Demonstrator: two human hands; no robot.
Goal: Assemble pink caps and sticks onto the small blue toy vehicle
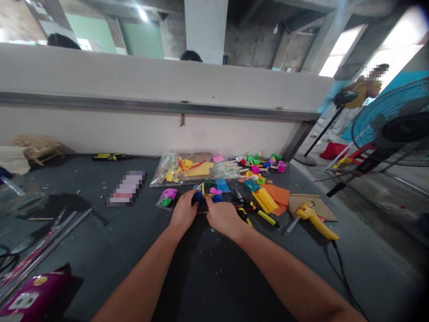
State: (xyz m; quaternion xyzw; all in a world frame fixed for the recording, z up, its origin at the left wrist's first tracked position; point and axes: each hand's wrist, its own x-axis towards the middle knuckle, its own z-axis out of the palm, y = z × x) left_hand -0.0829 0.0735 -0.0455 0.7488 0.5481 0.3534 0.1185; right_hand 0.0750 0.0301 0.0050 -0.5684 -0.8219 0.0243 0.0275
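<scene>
A small blue craft piece (217,197) with an upright yellow strip (203,188) and a pink knob (214,191) is between my hands, low over the dark tabletop. My left hand (183,212) is closed around its left side, thumb and fingers on the blue part. From the right, my right hand (225,217) grips near the strip, its index finger against the yellow base and the other fingers curled. The hands partly hide the piece. Just left of my left hand lies a small clear bag (166,197) with pink and green lumps.
A yellow glue gun (313,219) with a black cord lies right, near pliers (250,206), yellow sheets (265,200) and orange sheets (279,195). Behind are a plastic bag of craft parts (182,170) and colourful clay pieces (256,169). A white partition (161,129) borders the back; a fan (402,127) stands right.
</scene>
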